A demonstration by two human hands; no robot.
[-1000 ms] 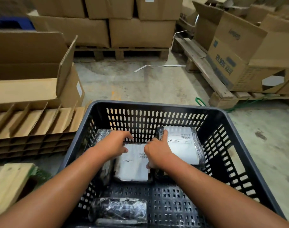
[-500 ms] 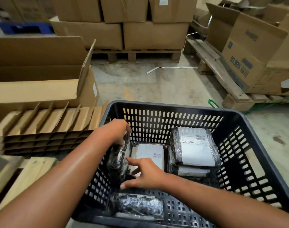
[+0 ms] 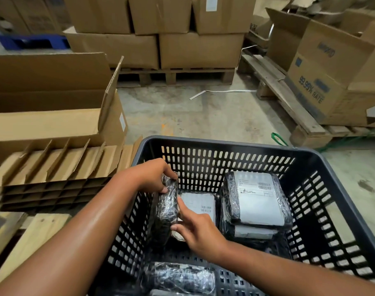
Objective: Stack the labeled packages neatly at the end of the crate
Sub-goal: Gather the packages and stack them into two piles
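Note:
A black perforated crate (image 3: 225,146) holds several black-wrapped packages with white labels. My left hand (image 3: 152,176) grips the top of one package (image 3: 165,212) that stands on edge against the crate's left wall. My right hand (image 3: 195,229) touches that package's lower right side with spread fingers. A flat package (image 3: 200,205) lies label-up behind my right hand at the far end. To its right, a stack of two packages (image 3: 257,201) sits label-up. Another wrapped package (image 3: 180,278) lies at the near end of the crate.
Left of the crate sit an open cardboard box (image 3: 54,116) and stacked cardboard dividers (image 3: 50,167). Wooden planks (image 3: 28,236) lie near left. Cartons on pallets (image 3: 161,43) stand at the back and right (image 3: 331,77). Concrete floor (image 3: 203,116) lies ahead.
My left hand has tipped a package up on its edge at the crate's left side. My right hand left the middle package and moved to the upright one. The camera shifted left.

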